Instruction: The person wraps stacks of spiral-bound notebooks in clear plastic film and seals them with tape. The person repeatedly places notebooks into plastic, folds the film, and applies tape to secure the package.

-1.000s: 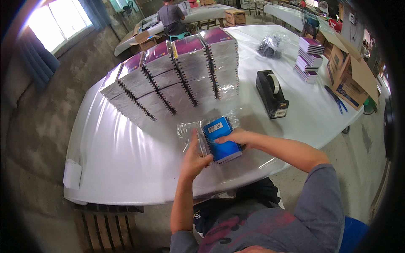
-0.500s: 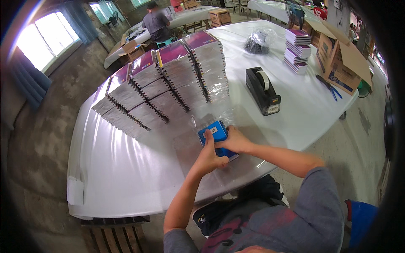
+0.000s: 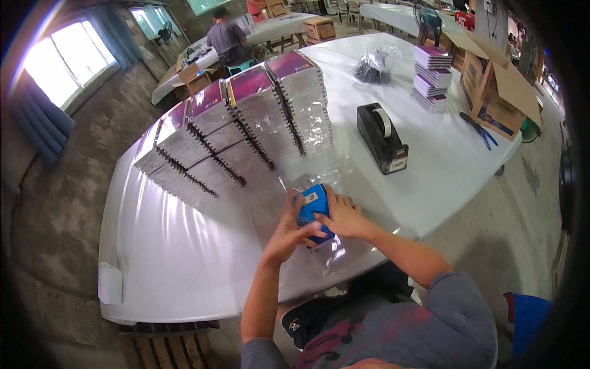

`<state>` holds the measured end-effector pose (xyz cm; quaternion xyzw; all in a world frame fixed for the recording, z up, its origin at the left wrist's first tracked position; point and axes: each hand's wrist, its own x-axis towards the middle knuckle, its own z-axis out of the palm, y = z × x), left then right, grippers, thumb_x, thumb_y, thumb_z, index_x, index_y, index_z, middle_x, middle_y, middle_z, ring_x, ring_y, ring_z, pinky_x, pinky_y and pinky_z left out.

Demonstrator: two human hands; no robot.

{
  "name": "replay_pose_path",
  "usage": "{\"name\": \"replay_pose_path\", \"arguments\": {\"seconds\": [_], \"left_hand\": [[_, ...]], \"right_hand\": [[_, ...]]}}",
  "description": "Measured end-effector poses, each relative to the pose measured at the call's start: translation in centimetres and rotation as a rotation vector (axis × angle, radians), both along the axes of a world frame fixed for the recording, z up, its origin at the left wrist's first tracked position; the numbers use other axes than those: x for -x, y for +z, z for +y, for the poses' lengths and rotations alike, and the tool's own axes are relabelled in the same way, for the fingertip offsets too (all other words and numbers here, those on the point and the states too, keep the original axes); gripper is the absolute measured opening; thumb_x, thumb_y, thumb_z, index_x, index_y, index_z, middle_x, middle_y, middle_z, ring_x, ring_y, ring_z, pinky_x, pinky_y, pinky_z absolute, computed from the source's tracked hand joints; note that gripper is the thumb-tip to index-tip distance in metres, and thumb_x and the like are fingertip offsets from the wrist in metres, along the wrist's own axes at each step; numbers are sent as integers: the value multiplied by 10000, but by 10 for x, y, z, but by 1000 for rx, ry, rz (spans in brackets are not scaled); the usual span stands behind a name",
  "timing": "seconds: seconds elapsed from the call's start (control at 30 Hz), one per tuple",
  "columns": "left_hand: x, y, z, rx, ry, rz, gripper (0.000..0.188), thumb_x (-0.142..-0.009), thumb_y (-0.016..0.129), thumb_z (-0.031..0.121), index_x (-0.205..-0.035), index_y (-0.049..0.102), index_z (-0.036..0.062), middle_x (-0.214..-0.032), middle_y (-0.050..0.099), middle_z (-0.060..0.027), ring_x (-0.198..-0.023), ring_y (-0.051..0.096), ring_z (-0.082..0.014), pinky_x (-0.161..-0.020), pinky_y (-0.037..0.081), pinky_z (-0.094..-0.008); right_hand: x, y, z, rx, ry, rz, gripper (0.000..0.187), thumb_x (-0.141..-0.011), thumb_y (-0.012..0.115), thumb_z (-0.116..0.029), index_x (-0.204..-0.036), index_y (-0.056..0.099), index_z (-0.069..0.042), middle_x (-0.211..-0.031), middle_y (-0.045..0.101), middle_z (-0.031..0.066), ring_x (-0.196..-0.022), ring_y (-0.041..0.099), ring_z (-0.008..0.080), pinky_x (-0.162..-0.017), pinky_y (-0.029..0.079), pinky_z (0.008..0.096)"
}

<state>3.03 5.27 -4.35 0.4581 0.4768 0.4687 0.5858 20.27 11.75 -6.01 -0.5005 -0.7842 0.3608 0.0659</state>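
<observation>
A small blue notebook (image 3: 312,206) lies inside a clear plastic sleeve (image 3: 329,255) near the front edge of the white table (image 3: 172,258). My left hand (image 3: 287,232) grips the notebook and sleeve from the left. My right hand (image 3: 340,215) presses on the notebook from the right, fingers over its cover. Both forearms come up from the lower edge. Just beyond my hands lie more clear sleeves (image 3: 319,178) flat on the table.
Rows of stacked spiral notebooks (image 3: 236,132) with purple covers fill the table's middle. A black tape dispenser (image 3: 382,138) stands to the right, then a small notebook stack (image 3: 433,77), a dark bag (image 3: 376,63), blue scissors (image 3: 480,131) and open cardboard boxes (image 3: 498,92). Another person (image 3: 226,38) sits at a far table.
Both hands and the blue notebook in its sleeve stay at the same spot; my hands have closed in tighter over the notebook. The camera view has shifted slightly.
</observation>
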Motion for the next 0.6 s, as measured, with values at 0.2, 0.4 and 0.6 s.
{"name": "replay_pose_path", "arguments": {"seconds": [0.2, 0.4, 0.6], "left_hand": [[49, -19, 48, -37, 326, 287, 968, -784, 722, 124, -1491, 62, 173, -1322, 470, -152, -599, 511, -93, -472, 398, -195], [85, -43, 104, 6, 72, 119, 871, -770, 730, 88, -1460, 198, 92, -1139, 598, -155, -755, 616, -149, -597, 484, -212], [68, -46, 123, -69, 472, 369, 720, -782, 707, 67, -1396, 330, 62, -1062, 631, -119, -904, 638, -217, -763, 510, -289]], "right_hand": [[0, -7, 4, 60, 3, 53, 900, -891, 469, -528, -1469, 2, -21, -1475, 209, 262, -1357, 234, 444, -1028, 151, 674], [-1, -12, 5, 40, -10, 35, 901, -890, 470, -532, -1473, -4, -35, -1463, 229, 256, -1348, 252, 441, -1023, 144, 682], [1, -12, 8, 53, 0, 39, 916, -881, 474, -544, -1473, -5, -35, -1463, 233, 253, -1346, 257, 440, -1021, 147, 681]]}}
